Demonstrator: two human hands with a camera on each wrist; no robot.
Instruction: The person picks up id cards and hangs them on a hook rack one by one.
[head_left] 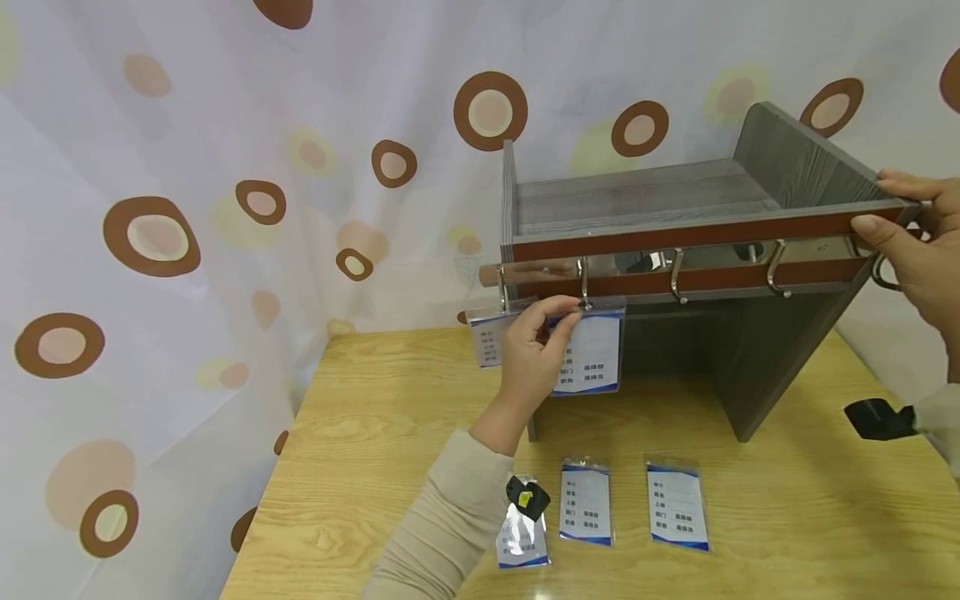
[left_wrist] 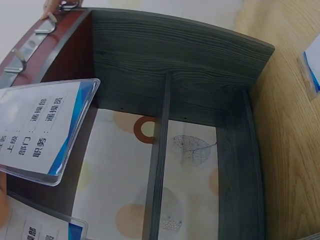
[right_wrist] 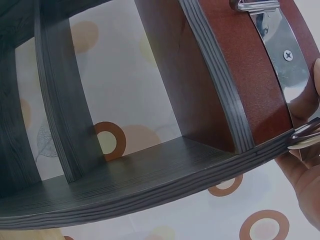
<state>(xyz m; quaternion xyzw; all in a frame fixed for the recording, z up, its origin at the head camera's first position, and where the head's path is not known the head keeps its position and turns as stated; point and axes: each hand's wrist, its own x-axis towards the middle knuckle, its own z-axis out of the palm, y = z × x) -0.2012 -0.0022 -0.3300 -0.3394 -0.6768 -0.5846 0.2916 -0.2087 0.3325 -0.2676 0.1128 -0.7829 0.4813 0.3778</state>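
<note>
My left hand (head_left: pixel 528 354) pinches the top edge of a clear badge holder (head_left: pixel 600 354) between thumb and fingers. That edge is right at the second metal hook (head_left: pixel 584 279) of a rail on a grey wooden rack (head_left: pixel 645 196). Another badge holder (head_left: pixel 486 343) hangs at the leftmost hook (head_left: pixel 502 287), partly behind the left hand. In the left wrist view, the badge's printed card (left_wrist: pixel 45 125) has a blue border. At the rack's upper right corner, my right hand (head_left: pixel 926 250) grips the frame, thumb on the front and fingers over the side.
Hooks farther right on the rail, such as this one (head_left: pixel 677 275), carry no badge. Three badge holders lie on the wooden table (head_left: pixel 375 433): one (head_left: pixel 522 542) partly under the left sleeve, one mid-front (head_left: pixel 586 504), one to the right (head_left: pixel 677 506). A patterned curtain (head_left: pixel 315 250) hangs behind.
</note>
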